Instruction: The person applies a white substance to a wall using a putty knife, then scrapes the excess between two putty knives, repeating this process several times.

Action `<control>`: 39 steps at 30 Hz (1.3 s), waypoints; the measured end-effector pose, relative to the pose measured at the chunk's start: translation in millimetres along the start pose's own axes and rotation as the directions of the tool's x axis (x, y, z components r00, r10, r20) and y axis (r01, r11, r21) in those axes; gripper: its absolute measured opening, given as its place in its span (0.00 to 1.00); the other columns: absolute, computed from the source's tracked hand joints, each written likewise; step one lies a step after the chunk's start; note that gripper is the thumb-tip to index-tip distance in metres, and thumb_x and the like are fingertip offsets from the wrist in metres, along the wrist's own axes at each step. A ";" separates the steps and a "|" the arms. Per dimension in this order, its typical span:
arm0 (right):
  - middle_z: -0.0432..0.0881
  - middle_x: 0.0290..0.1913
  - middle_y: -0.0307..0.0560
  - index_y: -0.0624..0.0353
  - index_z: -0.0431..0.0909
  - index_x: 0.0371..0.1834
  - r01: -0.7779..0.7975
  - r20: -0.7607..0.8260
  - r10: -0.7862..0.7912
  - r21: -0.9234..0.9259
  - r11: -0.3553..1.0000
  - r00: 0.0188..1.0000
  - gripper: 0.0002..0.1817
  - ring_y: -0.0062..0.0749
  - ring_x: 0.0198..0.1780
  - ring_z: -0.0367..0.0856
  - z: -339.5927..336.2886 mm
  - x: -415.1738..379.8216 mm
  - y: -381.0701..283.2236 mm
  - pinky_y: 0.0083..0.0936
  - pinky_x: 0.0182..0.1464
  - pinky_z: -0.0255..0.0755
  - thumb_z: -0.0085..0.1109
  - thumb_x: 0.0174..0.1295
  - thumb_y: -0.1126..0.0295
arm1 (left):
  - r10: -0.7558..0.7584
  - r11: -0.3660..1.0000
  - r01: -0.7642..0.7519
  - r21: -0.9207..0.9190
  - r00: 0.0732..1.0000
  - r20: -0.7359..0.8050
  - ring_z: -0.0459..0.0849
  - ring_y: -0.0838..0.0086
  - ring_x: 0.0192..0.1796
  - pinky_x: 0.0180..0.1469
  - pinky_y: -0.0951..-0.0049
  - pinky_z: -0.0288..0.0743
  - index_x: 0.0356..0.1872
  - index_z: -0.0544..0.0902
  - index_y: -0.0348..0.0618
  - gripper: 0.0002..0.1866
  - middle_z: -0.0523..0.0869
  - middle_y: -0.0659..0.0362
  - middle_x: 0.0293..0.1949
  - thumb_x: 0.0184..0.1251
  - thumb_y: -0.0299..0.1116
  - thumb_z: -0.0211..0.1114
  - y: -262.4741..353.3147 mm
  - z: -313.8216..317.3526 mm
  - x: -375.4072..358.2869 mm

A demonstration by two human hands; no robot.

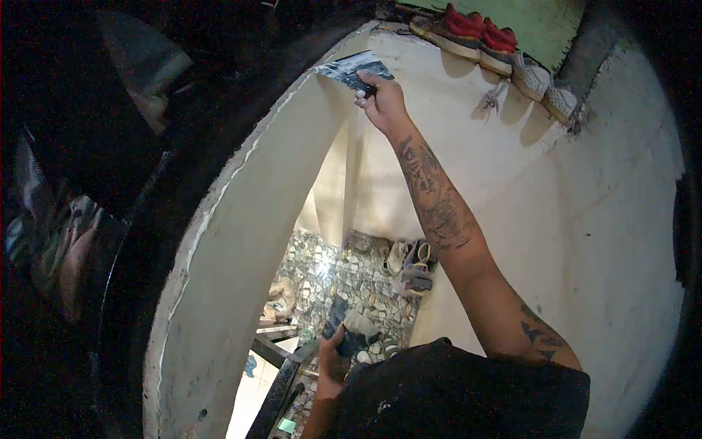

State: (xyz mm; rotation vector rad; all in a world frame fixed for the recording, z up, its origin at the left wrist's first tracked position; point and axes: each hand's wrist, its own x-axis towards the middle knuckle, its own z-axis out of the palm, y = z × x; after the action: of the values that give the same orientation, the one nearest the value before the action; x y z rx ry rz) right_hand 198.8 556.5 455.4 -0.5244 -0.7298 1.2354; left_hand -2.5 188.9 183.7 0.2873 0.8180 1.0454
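My right hand [382, 101] reaches up with fingers closed around a wide flat scraper [357, 67]. The scraper's shiny blade lies at the top of the pale wall edge [219, 183], close to or touching it. Low down, near my body, my left hand [333, 357] is wrapped round a dark flat tool [336, 314]. A greyish-white lump [360, 323] shows beside or on that tool, and my hand's lower fingers are hidden.
Red shoes [475, 33] and white shoes [541, 82] sit on the ledge above. More shoes [417, 267] stand on the stone-patterned floor [314, 256]. A dark frame [274, 391] rises at lower left. Clothes [66, 241] hang in the dark at left.
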 end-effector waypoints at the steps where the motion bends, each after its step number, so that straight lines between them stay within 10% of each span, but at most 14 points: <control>1: 0.72 0.23 0.46 0.65 0.70 0.29 -0.007 -0.010 0.007 0.015 1.000 1.000 0.05 0.27 0.19 0.68 1.8 -1.9 0.1 0.22 0.19 0.60 0.55 0.56 0.75 | 0.076 0.974 -0.080 0.212 0.997 0.031 0.81 0.67 0.44 0.50 0.68 0.74 0.47 0.74 0.31 0.15 0.80 0.54 0.43 0.62 0.30 0.57 2.3 2.9 -4.4; 8: 0.72 0.22 0.45 0.63 0.70 0.27 -0.024 0.059 0.024 0.008 1.000 0.998 0.05 0.26 0.18 0.68 5.4 -11.5 -0.7 0.22 0.18 0.59 0.56 0.55 0.76 | -0.012 0.996 0.012 -0.083 1.000 -0.002 0.82 0.70 0.38 0.43 0.68 0.76 0.46 0.76 0.32 0.17 0.83 0.55 0.38 0.67 0.38 0.54 -8.8 -1.8 0.4; 18: 0.74 0.23 0.43 0.62 0.71 0.28 -0.039 0.095 0.038 0.007 0.999 0.995 0.03 0.25 0.18 0.69 21.7 -34.6 3.1 0.23 0.18 0.61 0.55 0.55 0.76 | 0.073 0.983 -0.079 0.164 0.996 0.043 0.81 0.68 0.43 0.48 0.69 0.75 0.47 0.74 0.34 0.14 0.80 0.55 0.42 0.61 0.28 0.56 4.3 17.3 -18.0; 23: 0.74 0.22 0.43 0.62 0.71 0.28 -0.054 0.124 0.054 -0.003 0.999 0.991 0.02 0.25 0.17 0.69 31.1 -52.3 1.4 0.22 0.17 0.60 0.54 0.55 0.76 | -0.047 0.979 0.037 -0.200 0.998 -0.043 0.81 0.67 0.43 0.48 0.68 0.76 0.48 0.74 0.34 0.14 0.80 0.54 0.42 0.61 0.28 0.56 -3.3 14.9 -16.6; 27: 0.74 0.22 0.43 0.62 0.71 0.26 -0.064 0.129 0.068 -0.031 0.997 0.989 0.03 0.25 0.17 0.69 32.9 -59.4 5.3 0.21 0.17 0.60 0.54 0.54 0.77 | 0.148 0.963 -0.156 0.221 0.988 0.051 0.82 0.67 0.39 0.43 0.66 0.77 0.48 0.75 0.30 0.17 0.82 0.54 0.39 0.65 0.34 0.54 -23.0 -11.0 -8.0; 32: 0.74 0.22 0.43 0.61 0.71 0.25 -0.054 0.131 0.056 -0.021 0.998 0.990 0.03 0.25 0.17 0.69 46.7 -80.7 0.2 0.22 0.17 0.60 0.55 0.54 0.78 | -0.018 0.996 0.017 -0.089 1.000 -0.012 0.82 0.69 0.34 0.39 0.70 0.77 0.45 0.77 0.32 0.13 0.83 0.54 0.34 0.68 0.30 0.52 -2.7 23.9 -20.3; 39: 0.74 0.23 0.43 0.61 0.71 0.25 -0.043 0.109 0.043 -0.005 0.999 0.993 0.03 0.24 0.16 0.68 51.6 -96.6 2.5 0.22 0.17 0.59 0.55 0.54 0.78 | 0.125 0.984 -0.125 0.125 0.992 0.010 0.82 0.71 0.35 0.38 0.71 0.77 0.43 0.77 0.31 0.13 0.83 0.55 0.33 0.66 0.32 0.55 4.5 39.5 -28.6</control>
State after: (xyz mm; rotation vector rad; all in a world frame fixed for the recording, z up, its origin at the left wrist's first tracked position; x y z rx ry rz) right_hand 143.7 462.6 467.7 -0.4793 -0.8155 1.3112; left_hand 15.8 172.9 226.3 0.4518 0.8738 1.1123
